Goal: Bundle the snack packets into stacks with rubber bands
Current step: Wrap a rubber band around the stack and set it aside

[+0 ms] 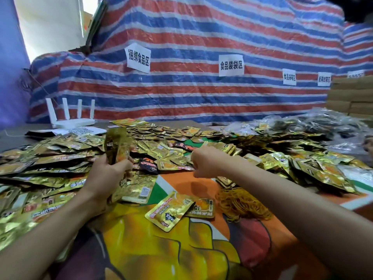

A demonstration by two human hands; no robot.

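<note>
At centre-left the left grip point(109, 170) is clutching an upright packet stack point(117, 146); right grip point(203, 162) is curling over loose packets point(171, 164), hold unclear.

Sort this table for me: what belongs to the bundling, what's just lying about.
Job: gold foil packet stack in left hand; loose gold foil packets; yellow-brown rubber band pile.
Lying about: white four-antenna router; printed paper sheet; brown cardboard boxes.

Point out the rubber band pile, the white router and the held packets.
rubber band pile point(242, 205), head view, middle of the tangle.
white router point(74, 123), head view, flat body.
held packets point(118, 145), head view, upper front face.
</note>
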